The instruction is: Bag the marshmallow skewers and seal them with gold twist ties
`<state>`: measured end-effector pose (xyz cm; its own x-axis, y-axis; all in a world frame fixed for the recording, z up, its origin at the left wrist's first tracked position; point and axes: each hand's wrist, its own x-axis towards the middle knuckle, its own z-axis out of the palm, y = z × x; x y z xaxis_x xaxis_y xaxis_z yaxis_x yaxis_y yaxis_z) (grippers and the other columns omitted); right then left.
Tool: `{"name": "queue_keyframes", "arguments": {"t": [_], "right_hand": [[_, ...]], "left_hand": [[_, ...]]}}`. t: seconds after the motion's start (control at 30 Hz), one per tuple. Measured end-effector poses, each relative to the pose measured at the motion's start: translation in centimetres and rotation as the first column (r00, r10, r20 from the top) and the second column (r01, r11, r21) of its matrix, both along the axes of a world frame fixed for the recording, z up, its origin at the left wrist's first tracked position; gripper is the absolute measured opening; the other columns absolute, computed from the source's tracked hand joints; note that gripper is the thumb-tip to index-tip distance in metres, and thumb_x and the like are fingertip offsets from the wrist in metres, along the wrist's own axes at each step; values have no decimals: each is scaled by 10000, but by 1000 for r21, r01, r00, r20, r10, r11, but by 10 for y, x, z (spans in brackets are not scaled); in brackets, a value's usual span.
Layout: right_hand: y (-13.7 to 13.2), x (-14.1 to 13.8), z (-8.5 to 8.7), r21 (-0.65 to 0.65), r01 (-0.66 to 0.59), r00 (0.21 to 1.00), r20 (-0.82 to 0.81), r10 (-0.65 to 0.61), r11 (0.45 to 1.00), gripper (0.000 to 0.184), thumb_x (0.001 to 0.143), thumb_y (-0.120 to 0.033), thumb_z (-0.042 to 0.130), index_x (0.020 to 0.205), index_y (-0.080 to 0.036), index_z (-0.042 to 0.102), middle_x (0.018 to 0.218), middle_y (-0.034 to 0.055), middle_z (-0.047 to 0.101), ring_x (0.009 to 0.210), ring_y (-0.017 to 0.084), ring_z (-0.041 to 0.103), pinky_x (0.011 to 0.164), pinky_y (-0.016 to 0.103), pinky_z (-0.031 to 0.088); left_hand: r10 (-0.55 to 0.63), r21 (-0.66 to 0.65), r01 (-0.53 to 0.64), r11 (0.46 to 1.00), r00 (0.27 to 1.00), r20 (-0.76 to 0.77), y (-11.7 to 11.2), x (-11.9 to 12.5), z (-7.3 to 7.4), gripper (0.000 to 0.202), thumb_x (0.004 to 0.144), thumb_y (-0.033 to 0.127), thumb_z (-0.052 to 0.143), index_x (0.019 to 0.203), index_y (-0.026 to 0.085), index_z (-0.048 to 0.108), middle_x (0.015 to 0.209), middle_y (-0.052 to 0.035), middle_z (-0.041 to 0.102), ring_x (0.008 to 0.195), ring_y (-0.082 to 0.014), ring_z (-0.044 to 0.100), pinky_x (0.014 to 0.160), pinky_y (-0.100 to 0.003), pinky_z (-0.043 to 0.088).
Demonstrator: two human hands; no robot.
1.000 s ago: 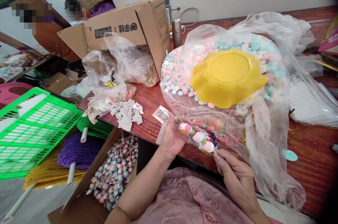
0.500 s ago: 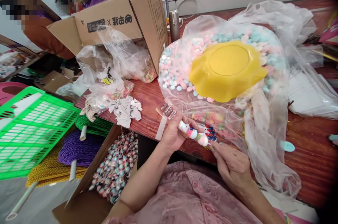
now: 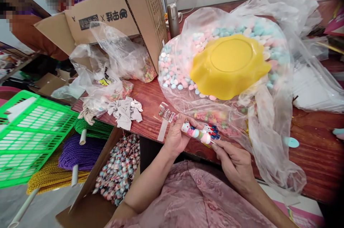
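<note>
My left hand (image 3: 176, 136) is closed around a candy skewer (image 3: 197, 134), a short row of white, pink, blue and green sweets. At its lower right end, my right hand (image 3: 233, 158) pinches the thin stick between thumb and fingers. Beyond my left hand a clear wrapper with a brown printed label (image 3: 166, 113) shows over the table. Packaging with blue and red print (image 3: 214, 132) lies just behind the skewer. Whether the sweets sit inside a wrapper I cannot tell.
A yellow scalloped plate (image 3: 231, 54) lies upside down on a clear bag of pastel sweets (image 3: 174, 74). A carton (image 3: 107, 16), plastic bags and crumpled cloth (image 3: 126, 111) stand left. Below are a box of finished skewers (image 3: 118, 170) and a green basket (image 3: 34, 138). People sit far left.
The view has shifted slightly, so the table's things sit a little higher and further left. Both hands keep their hold on the skewer and stick, with only a slight movement.
</note>
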<state>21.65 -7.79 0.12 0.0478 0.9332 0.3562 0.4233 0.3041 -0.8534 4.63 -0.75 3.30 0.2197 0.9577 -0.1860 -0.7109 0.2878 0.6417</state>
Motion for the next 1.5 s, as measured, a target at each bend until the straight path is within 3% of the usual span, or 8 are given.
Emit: {"name": "queue_keyframes", "arguments": {"t": [0.2,0.3,0.4,0.57,0.93,1.17,1.3,1.5], "right_hand": [[6,-2,13,-447,-120,802,-570,-180,886,308,797,-470,715,731,-169,710,477,-41,426,441,82,356,408,211,276],[5,-3,11,-403,-73,887,-444,-125,912,255,842,-412,681,767,-173,727,477,-36,458,426,88,384,399,215,297],[2,-2,3,-83,6,997,-79,-12,997,159,900,-256,609,909,-185,750,619,9,654,507,121,567,497,236,446],[7,-2,-7,285,-106,892,450,-35,953,247,901,-111,532,1025,-160,740,826,83,753,686,164,679,640,267,499],[20,-24,15,-346,-228,924,-371,90,910,243,897,-338,562,833,-167,722,538,-44,459,485,92,394,461,219,325],[22,-21,15,-180,-133,961,-263,82,975,215,914,-285,573,814,-194,741,610,-22,611,540,106,526,546,219,422],[18,-19,13,-82,-145,976,-176,129,986,187,926,-260,590,964,-208,766,849,20,759,715,143,678,691,233,506],[9,-20,7,-97,-180,983,18,182,979,283,972,-242,486,817,-173,712,567,-14,596,491,105,507,510,229,373]], "left_hand": [[-66,59,62,996,996,66,4,-5,-2,402,797,543,741,765,187,556,759,-5,681,911,-282,731,853,-420,543],[-86,82,83,993,996,30,5,-4,-2,388,817,535,726,782,189,554,750,-6,673,912,-281,733,853,-416,539],[-68,63,67,996,998,8,3,-1,-1,395,835,557,696,797,191,551,746,-6,673,889,-271,733,855,-421,539],[41,-28,-39,999,997,66,3,6,4,441,824,587,692,738,190,520,715,9,657,774,-209,712,877,-417,538],[-113,15,113,993,993,-19,-9,19,0,536,741,713,681,754,202,519,705,-9,662,855,-246,716,873,-420,539],[-82,90,83,992,996,-23,-4,9,5,500,627,455,895,992,242,628,980,-32,702,988,-248,682,911,-410,523],[43,65,-42,997,999,-9,2,2,12,330,692,289,860,922,234,629,717,45,622,729,-150,651,901,-388,527],[214,-27,-214,976,977,11,7,2,13,320,756,217,803,674,177,497,602,78,482,584,-71,530,859,-309,539]]}}
